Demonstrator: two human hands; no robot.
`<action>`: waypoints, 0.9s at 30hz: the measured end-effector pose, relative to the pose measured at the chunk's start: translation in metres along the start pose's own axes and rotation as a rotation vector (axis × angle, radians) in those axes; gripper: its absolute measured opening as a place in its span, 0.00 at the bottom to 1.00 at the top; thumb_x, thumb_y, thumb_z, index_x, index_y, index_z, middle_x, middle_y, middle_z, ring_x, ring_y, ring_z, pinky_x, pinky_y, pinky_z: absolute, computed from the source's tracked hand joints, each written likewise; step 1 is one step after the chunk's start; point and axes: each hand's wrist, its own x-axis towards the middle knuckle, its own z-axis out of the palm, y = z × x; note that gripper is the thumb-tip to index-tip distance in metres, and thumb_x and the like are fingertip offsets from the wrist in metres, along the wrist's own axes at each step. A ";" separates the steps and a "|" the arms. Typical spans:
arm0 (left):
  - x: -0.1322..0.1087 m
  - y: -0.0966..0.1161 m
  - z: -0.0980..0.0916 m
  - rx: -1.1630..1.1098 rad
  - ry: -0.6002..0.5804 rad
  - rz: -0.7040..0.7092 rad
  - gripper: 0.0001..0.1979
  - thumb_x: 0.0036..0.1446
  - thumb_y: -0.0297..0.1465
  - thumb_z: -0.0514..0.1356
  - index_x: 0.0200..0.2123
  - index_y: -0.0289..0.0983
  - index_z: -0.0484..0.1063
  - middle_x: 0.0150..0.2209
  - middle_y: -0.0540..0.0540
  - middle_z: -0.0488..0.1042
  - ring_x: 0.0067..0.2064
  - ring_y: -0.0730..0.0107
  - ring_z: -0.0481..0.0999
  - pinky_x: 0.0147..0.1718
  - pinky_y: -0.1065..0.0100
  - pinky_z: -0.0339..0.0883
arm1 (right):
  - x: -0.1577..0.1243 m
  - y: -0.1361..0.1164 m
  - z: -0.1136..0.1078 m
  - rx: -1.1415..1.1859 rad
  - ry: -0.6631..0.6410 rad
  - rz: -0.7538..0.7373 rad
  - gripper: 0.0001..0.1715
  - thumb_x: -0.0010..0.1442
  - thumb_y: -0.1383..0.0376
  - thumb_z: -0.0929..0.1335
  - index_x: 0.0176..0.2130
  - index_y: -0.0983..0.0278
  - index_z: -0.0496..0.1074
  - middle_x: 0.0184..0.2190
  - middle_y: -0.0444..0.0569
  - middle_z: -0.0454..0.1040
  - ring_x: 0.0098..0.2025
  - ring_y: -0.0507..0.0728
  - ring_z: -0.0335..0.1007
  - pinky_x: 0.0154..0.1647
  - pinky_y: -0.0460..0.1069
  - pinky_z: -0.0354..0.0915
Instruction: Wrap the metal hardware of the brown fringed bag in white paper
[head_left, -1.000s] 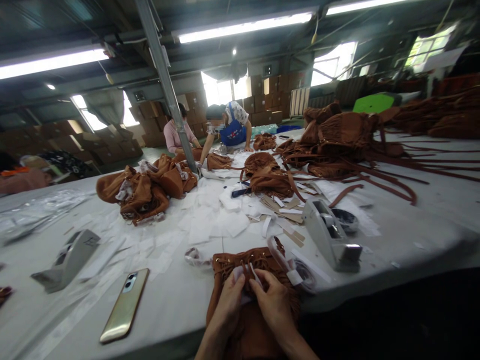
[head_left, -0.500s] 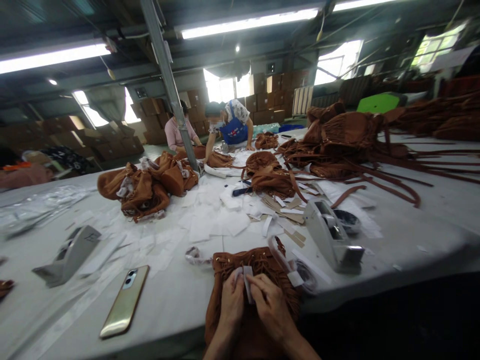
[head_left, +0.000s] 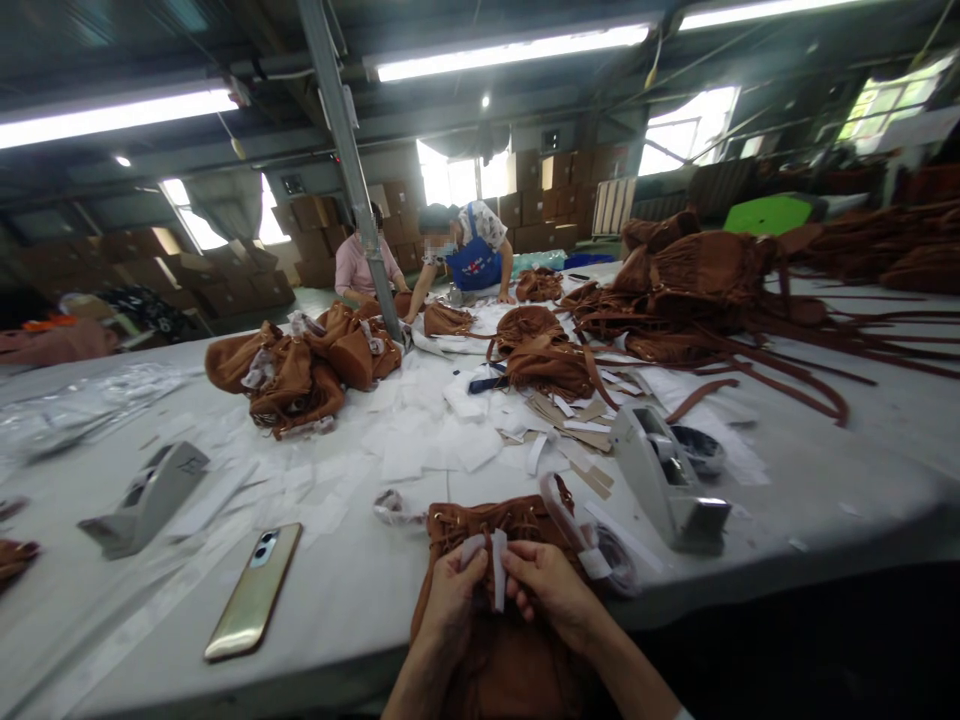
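A brown bag [head_left: 491, 512] with fringe and gold eyelets lies at the table's front edge, its upper part under my hands. My left hand [head_left: 452, 592] is closed in a pinch on a small pale wrapped piece [head_left: 472, 548] over the bag's front. Opposite it, my right hand [head_left: 553, 592] pinches a narrow white strip [head_left: 499, 572], held upright beside the pale piece. What lies beneath my fingers is hidden. A strap in clear wrapping [head_left: 559, 510] runs along the bag's right side, and another wrapped loop [head_left: 394, 507] sticks out at its left.
Grey tape dispensers stand left [head_left: 146, 500] and right [head_left: 667, 480]. A gold phone [head_left: 255, 592] lies front left. White sheets [head_left: 420, 440] and cardboard strips [head_left: 574, 425] litter the middle. Brown bags are heaped left [head_left: 300, 375] and right [head_left: 697, 275]. Two people work beyond a metal post [head_left: 360, 180].
My hands have drawn slightly apart, and the white strip now stands clear of the pale piece, held by my right fingers. The view has shifted a little.
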 end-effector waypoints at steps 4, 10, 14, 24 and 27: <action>0.001 0.001 -0.003 0.093 -0.014 0.032 0.25 0.46 0.46 0.68 0.39 0.30 0.73 0.24 0.48 0.71 0.23 0.75 0.66 0.22 0.75 0.59 | 0.006 -0.012 -0.008 -0.080 -0.084 0.083 0.27 0.45 0.48 0.74 0.33 0.68 0.72 0.16 0.41 0.67 0.14 0.44 0.54 0.11 0.38 0.48; -0.003 0.006 0.000 0.259 -0.043 0.114 0.20 0.55 0.44 0.61 0.37 0.30 0.74 0.26 0.48 0.70 0.25 0.75 0.64 0.24 0.75 0.56 | 0.019 -0.009 -0.003 -0.221 0.035 0.065 0.21 0.45 0.53 0.74 0.19 0.67 0.67 0.13 0.42 0.66 0.13 0.44 0.53 0.10 0.39 0.46; -0.007 0.006 -0.002 0.223 0.021 0.109 0.19 0.58 0.44 0.57 0.35 0.31 0.72 0.26 0.48 0.69 0.26 0.73 0.64 0.24 0.73 0.56 | 0.023 -0.002 0.003 -0.288 0.101 0.027 0.20 0.47 0.55 0.72 0.18 0.66 0.66 0.13 0.42 0.66 0.12 0.45 0.53 0.10 0.40 0.47; -0.011 0.013 -0.010 0.431 -0.153 0.182 0.18 0.57 0.42 0.59 0.41 0.33 0.69 0.33 0.47 0.69 0.33 0.70 0.66 0.32 0.72 0.61 | 0.022 0.001 0.004 -0.280 0.084 0.045 0.27 0.41 0.47 0.74 0.27 0.65 0.66 0.15 0.40 0.66 0.15 0.46 0.55 0.13 0.41 0.51; -0.011 0.015 -0.014 0.386 -0.181 0.151 0.18 0.57 0.42 0.59 0.43 0.34 0.66 0.34 0.47 0.68 0.31 0.72 0.66 0.30 0.72 0.61 | 0.022 -0.006 0.003 -0.213 0.010 0.108 0.29 0.38 0.49 0.77 0.30 0.66 0.67 0.15 0.38 0.64 0.15 0.45 0.53 0.12 0.39 0.47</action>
